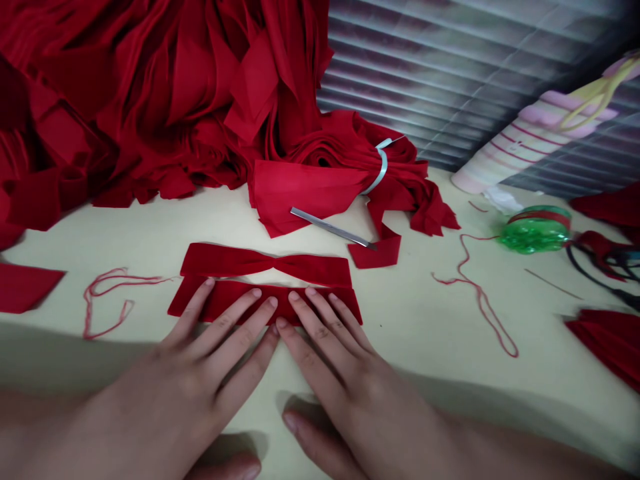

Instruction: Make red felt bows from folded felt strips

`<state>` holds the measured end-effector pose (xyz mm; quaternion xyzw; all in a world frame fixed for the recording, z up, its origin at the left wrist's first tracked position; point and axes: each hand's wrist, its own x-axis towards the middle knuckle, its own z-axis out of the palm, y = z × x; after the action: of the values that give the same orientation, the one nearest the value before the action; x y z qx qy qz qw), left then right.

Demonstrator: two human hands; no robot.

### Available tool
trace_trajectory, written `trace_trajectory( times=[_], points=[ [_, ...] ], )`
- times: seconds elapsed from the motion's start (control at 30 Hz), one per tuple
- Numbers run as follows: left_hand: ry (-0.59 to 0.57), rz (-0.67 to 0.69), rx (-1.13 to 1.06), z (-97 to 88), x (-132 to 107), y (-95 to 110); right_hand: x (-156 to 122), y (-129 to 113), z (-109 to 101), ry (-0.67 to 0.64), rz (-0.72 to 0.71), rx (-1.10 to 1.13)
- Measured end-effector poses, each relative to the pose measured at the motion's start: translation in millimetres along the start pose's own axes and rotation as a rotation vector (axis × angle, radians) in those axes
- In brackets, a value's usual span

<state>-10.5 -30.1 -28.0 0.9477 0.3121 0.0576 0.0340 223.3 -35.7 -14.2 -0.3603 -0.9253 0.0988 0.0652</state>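
Observation:
My left hand [200, 373] and my right hand [340, 373] lie flat side by side, fingers spread, on the front strip of red fabric [283, 305]. Their fingertips touch its surface, and neither hand grips anything. Just behind it is a second red strip [225, 260], drawn in narrow at its middle like a bow. A thin white gap shows between the two strips. Beyond them, a slim metal tool [333, 228], perhaps tweezers or a blade, rests partly across a tied bundle of red fabric strips [310, 190].
A big heap of red fabric [165, 87] fills the back left. Loose red thread [107, 287] lies at left, more thread [480, 293] at right by a green spool [535, 230]. A pale striped bottle-like item [520, 147] leans near window blinds [425, 67].

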Motion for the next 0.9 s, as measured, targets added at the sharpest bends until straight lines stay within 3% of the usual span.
trace_trajectory(
  times=[0.9],
  points=[
    [0.023,0.037,0.029,-1.9,1.3,-1.9,0.4,0.4,0.3,0.027,-0.006,-0.002]
  ],
)
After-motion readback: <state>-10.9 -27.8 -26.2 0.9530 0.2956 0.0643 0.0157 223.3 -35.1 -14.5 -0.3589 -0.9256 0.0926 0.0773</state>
